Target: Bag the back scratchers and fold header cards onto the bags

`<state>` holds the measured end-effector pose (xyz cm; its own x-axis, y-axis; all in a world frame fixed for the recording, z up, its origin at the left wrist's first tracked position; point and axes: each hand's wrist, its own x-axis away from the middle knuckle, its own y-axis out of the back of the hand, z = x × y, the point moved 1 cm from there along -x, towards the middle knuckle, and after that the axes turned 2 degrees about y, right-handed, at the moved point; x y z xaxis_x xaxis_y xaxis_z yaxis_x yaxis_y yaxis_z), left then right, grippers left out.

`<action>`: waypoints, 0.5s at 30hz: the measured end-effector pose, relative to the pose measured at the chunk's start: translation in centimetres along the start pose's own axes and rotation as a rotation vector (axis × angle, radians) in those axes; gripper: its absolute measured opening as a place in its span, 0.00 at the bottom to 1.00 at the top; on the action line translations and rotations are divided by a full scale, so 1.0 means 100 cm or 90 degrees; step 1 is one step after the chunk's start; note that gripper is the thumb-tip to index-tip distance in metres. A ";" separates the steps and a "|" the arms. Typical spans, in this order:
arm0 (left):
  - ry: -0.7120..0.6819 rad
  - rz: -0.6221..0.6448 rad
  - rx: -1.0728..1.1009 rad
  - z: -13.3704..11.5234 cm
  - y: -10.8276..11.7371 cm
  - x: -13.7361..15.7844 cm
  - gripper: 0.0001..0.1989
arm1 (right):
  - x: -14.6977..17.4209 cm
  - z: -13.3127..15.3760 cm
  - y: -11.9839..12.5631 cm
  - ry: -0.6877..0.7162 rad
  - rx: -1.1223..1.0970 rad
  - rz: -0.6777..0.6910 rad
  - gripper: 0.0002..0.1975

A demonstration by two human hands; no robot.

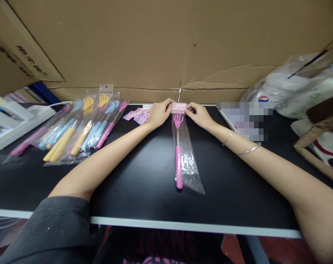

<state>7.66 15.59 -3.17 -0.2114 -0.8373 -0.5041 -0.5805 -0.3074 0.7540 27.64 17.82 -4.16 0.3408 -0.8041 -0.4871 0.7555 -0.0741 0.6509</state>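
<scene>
Two arms (114, 157) outstretched; left hand (160, 113) and right hand (199, 114) pinch pink card (179, 107) topping bagged pink scratcher (178, 161) on counter (136, 187). Other bagged scratchers (64, 145) lie left, wrapped cup (281, 86) right.

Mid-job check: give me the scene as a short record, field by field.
Left hand: fingers at the card's left edge; pinch or press unclear
Right hand: fingertips at its right edge, grasp likewise unclear
Card: pink, at the bag's far end
Bag: clear, lying on the black table
Bag contents: one pink scratcher, handle toward the person
Near left hand: loose cards
Far left: bagged scratchers, pink, blue, yellow
</scene>
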 end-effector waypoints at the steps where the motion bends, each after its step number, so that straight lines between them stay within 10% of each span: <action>1: -0.001 -0.002 0.000 0.000 0.000 0.000 0.15 | 0.000 0.000 0.000 0.001 0.000 0.000 0.03; 15: 0.006 0.006 -0.008 -0.001 0.001 0.000 0.15 | 0.000 0.000 -0.001 0.004 0.001 0.003 0.03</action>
<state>7.70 15.52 -3.08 -0.2099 -0.8443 -0.4931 -0.5685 -0.3049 0.7641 27.52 17.80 -4.20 0.3477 -0.8004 -0.4883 0.7530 -0.0719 0.6541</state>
